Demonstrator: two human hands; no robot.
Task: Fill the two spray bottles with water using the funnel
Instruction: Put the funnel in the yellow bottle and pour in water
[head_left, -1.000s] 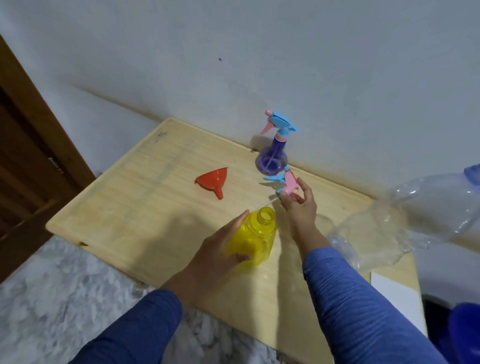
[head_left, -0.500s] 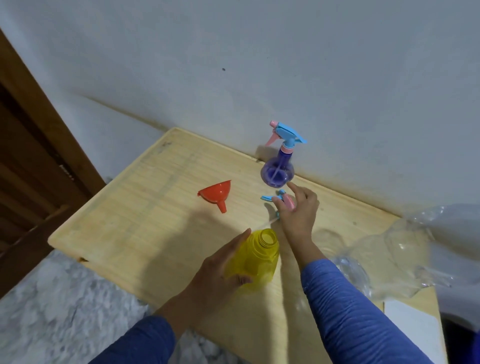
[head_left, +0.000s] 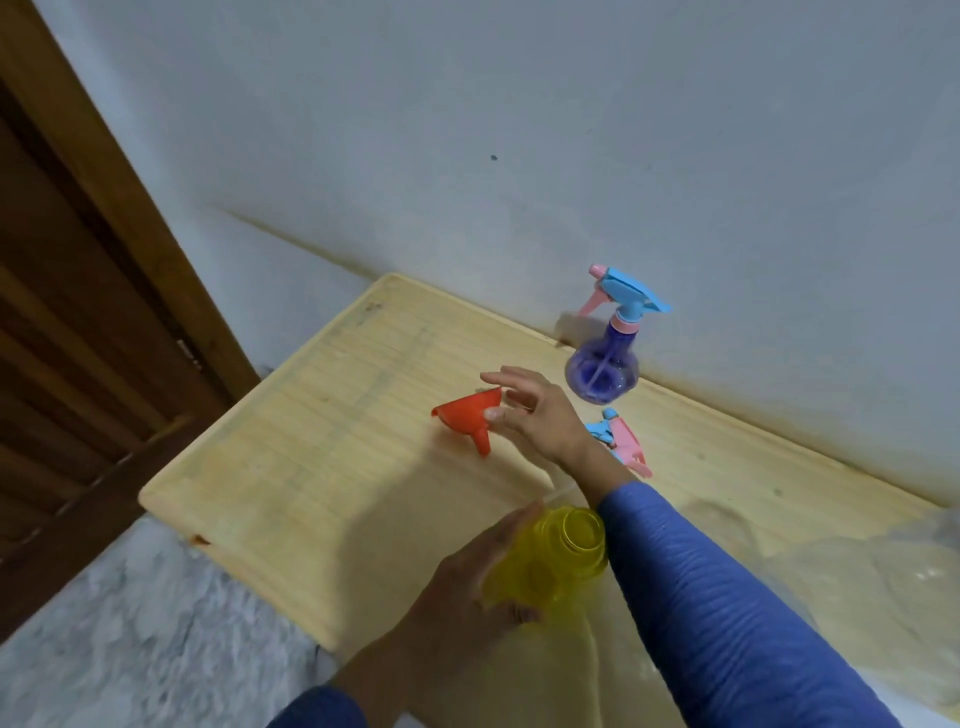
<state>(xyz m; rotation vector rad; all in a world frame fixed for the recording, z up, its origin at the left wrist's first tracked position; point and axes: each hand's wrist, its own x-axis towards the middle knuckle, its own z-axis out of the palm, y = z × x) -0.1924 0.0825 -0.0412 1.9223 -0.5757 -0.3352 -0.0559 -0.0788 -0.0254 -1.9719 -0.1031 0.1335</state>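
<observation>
My left hand (head_left: 467, 587) is wrapped around the yellow bottle (head_left: 550, 561), which stands uncapped near the front edge of the wooden table (head_left: 322, 467). My right hand (head_left: 535, 410) is at the red funnel (head_left: 467, 415) — fingers spread, thumb and fingertips touching its rim, not closed on it. The funnel lies on its side mid-table. The loose spray head (head_left: 621, 441) lies just behind my right wrist. The purple spray bottle (head_left: 602, 369) stands capped by the wall (head_left: 519, 130).
</observation>
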